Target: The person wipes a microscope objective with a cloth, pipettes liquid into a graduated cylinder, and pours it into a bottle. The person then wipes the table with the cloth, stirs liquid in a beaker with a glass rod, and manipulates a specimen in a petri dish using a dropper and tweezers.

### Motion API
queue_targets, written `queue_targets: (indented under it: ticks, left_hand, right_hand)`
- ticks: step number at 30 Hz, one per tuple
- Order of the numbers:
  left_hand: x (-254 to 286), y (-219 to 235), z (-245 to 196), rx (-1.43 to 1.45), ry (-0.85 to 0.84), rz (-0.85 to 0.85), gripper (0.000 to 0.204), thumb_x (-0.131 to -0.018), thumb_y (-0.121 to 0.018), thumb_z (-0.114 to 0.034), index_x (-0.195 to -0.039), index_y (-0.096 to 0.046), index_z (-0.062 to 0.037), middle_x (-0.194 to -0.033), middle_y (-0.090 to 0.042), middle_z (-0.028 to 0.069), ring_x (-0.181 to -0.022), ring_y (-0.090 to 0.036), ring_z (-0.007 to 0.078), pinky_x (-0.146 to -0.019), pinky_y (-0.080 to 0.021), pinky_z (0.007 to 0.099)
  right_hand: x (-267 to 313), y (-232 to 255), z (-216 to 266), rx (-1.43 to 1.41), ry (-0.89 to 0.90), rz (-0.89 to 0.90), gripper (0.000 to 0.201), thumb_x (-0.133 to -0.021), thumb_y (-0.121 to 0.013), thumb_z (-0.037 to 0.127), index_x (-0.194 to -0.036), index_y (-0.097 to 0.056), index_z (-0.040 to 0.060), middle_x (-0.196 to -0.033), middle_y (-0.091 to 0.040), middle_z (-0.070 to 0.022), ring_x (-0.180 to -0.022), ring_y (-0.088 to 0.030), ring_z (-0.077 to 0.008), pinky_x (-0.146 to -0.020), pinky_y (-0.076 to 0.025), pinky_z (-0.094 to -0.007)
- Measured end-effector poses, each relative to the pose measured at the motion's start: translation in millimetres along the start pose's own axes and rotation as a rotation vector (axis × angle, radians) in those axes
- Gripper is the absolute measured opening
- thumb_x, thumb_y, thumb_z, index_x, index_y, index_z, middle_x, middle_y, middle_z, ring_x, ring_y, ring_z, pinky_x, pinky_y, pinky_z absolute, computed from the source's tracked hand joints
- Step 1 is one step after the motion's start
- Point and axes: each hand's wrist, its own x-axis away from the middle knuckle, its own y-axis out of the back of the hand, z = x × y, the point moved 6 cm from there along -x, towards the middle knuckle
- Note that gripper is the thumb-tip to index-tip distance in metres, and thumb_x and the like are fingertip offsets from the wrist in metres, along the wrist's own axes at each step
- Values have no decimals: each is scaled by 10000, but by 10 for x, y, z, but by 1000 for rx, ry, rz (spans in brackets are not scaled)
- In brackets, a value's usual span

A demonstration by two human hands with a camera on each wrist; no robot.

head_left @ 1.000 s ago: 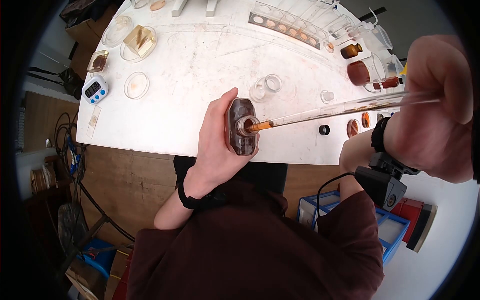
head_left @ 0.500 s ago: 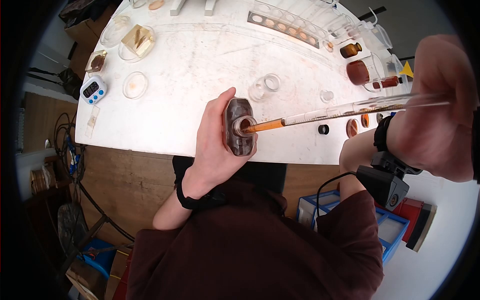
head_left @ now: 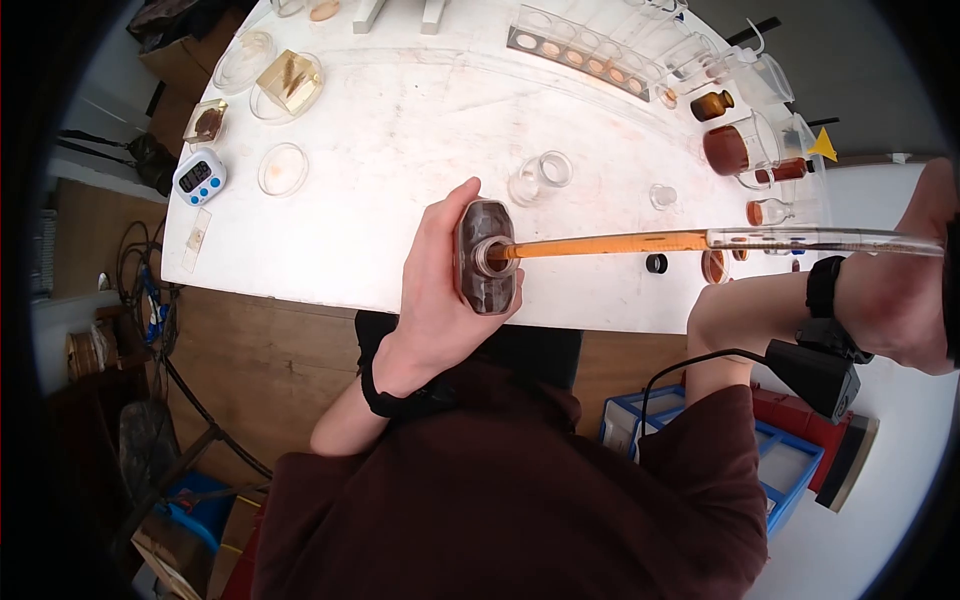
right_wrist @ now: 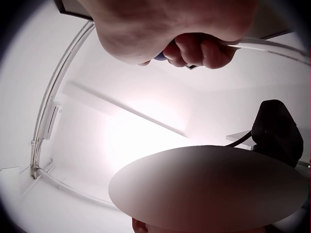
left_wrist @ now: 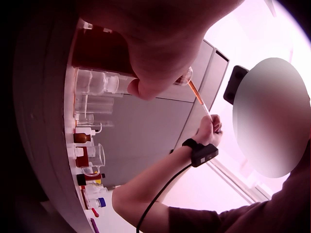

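In the head view, my left hand (head_left: 435,275) grips a flat-sided dark brown bottle (head_left: 485,215) near the table's front edge, its open threaded mouth facing up. A long glass pipette (head_left: 610,243), marked with graduations, has its lower end at that mouth and a tall amber column inside. My right hand (head_left: 900,300), raised at the far right, holds the pipette's upper end. Its fingers (right_wrist: 218,56) are curled in the right wrist view, with a bit of something blue (right_wrist: 160,57) showing beneath them. The left wrist view has the bottle (left_wrist: 102,48) upright with its base close to the tabletop.
A clear glass jar (head_left: 528,185) stands just behind the bottle, with a black cap (head_left: 656,263) and a glass stopper (head_left: 662,196) to the right. Farther right are a beaker of red-brown liquid (head_left: 725,150) and an amber bottle (head_left: 712,106). A timer (head_left: 200,178) and petri dish (head_left: 283,168) lie left.
The amber column showing above the bottle's mouth has grown much longer. My right hand has shifted right and lower in the head view, turning the pipette nearly level there. The left hand keeps its grip.
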Motion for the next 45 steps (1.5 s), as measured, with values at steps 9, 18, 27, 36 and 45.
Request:
queue_targets:
  ticks: [9,18,27,36,45]
  left_hand:
    - [-41,-40,-47,-40,-13,27,911,-795,-787,16,-1604,-371,-45,-1371,-572,156,-1210,-601,236,-1033,-513,371]
    - [-136,-65,-60,-76,2,19,925,-814,-774,25,-1627,-338,-44,-1396,-556,168,-1271,-582,231,-1048,-514,361]
    - [-215,46,58,-60,57,-38,896,-810,-802,-2,-1599,-379,-38,-1429,-544,156,-1260,-593,257,-1073,-502,387]
    - [-281,153,150,99,220,-102,911,-835,-772,38,-1623,-319,-19,-1492,-505,159,-1409,-534,240,-1138,-475,387]
    - [-289,139,176,49,198,-92,939,-829,-797,6,-1630,-308,-20,-1429,-540,148,-1359,-539,232,-1116,-470,376]
  right_hand:
    - [247,17,271,18,204,-110,694,-980,-419,826,-751,-505,177,-586,-322,93,-523,-265,-69,-503,-265,-245]
    - [369,208,313,-70,149,-214,669,-1004,-409,805,-764,-490,185,-590,-325,87,-517,-264,-75,-498,-264,-257]
    - [616,456,428,-71,321,-277,659,-1029,-381,789,-804,-503,181,-593,-331,79,-520,-263,-83,-498,-262,-268]
    - [804,877,454,-76,410,-347,654,-1050,-350,775,-854,-524,176,-598,-337,71,-522,-261,-93,-498,-256,-277]
    - [727,848,36,2,341,-318,672,-1050,-345,780,-935,-578,160,-630,-371,63,-548,-295,-102,-532,-283,-285]
